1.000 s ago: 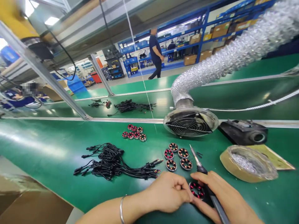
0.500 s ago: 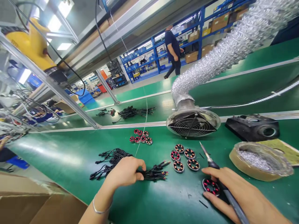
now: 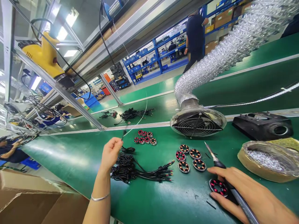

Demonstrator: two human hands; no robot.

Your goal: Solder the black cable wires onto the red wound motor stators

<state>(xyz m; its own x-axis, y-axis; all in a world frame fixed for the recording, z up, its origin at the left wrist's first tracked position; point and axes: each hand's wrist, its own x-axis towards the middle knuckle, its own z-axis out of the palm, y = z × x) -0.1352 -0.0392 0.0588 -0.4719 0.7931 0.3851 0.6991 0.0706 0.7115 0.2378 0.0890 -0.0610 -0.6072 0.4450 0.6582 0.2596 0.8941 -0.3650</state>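
Note:
My left hand (image 3: 111,154) is raised above the green bench, its fingers pinched on a black cable (image 3: 124,133) whose tip sticks up blurred. Below it lies a bundle of black cables (image 3: 123,169), their bare wire ends fanned out to the right. In my right hand (image 3: 254,193) a soldering iron (image 3: 243,203) is gripped, tip pointing up and away. Between that hand's thumb and forefinger sits a ring-shaped motor stator (image 3: 218,187) with red windings, on the bench. Several copper and red stators (image 3: 195,153) lie just left of the iron's tip.
A fume extractor (image 3: 198,126) with a foil duct (image 3: 221,62) stands behind the stators. More stators (image 3: 147,140) lie further left. On the right are a tub of silvery shavings (image 3: 266,160) and a black housing (image 3: 263,126). A cardboard box (image 3: 30,199) is at lower left.
My left hand has risen and moved left off the bundle, drawing up a cable. My right hand stays around the iron and stator. A person in the background has moved right.

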